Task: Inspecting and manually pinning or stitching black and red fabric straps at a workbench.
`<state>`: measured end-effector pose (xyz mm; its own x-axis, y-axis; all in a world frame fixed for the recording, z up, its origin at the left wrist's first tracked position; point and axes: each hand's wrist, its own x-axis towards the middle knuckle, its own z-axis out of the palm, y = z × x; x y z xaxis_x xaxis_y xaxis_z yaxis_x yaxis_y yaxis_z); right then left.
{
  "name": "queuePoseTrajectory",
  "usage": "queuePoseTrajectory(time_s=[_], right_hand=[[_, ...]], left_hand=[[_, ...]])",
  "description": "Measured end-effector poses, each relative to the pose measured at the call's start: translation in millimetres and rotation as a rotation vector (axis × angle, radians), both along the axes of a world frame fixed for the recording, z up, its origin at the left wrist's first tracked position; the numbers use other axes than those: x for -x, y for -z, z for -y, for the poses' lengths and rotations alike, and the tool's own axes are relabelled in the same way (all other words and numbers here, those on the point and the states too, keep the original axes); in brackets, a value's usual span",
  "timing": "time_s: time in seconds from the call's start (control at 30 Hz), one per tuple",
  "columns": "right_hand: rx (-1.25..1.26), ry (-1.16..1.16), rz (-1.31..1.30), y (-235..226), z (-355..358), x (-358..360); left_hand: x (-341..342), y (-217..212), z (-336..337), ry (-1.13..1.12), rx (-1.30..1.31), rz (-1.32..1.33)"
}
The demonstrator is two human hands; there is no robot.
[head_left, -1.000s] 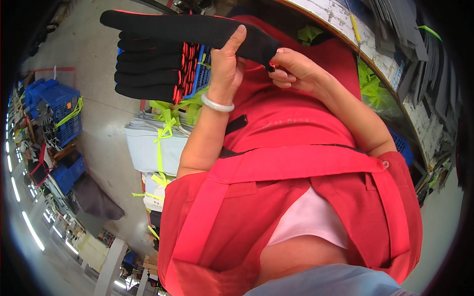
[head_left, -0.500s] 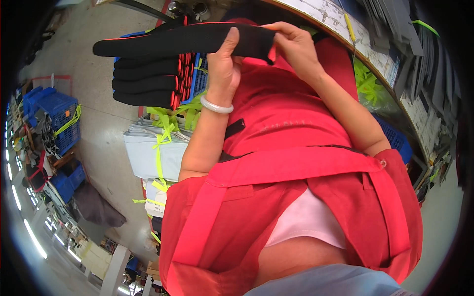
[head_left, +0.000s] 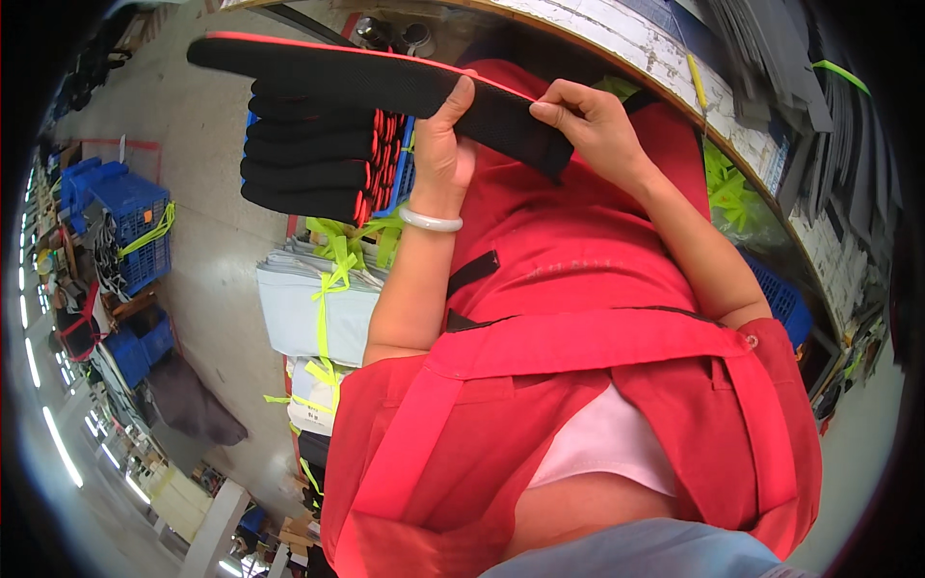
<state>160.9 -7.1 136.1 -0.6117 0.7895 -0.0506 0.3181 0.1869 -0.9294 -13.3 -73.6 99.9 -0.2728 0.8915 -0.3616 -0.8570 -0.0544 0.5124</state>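
Observation:
A long black fabric piece with a red edge stretches across in front of me, its rounded end off to the left. My left hand supports it from below with the thumb pressed on its upper face; a pale bangle circles that wrist. Near the square end, my right hand pinches the edge between thumb and fingers. Beneath the held piece, a stack of similar black pieces with red ends lies in a blue crate. What the undersides of the fingers touch is partly hidden.
Tied pale grey sheets with yellow-green ribbon stand left of my arm. At the right runs a worn white bench holding a yellow-handled tool and dark grey strips. Blue crates stand across the floor at far left.
The fabric piece has turned so more of its red edge shows and its right end hangs lower and flatter. My right hand's grip has shifted along that end. The whole view has shifted slightly.

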Motion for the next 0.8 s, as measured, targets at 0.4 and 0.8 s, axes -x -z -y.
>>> queuePoseTrajectory(time_s=[0.4,0.8], right_hand=[[-0.018,0.015,0.03,6,1,13],[-0.193,-0.058,0.13,-8,12,2]], left_hand=[[-12,3,-7,-0.082,0.024,-0.16],[14,3,-15,-0.113,0.012,-0.201]])
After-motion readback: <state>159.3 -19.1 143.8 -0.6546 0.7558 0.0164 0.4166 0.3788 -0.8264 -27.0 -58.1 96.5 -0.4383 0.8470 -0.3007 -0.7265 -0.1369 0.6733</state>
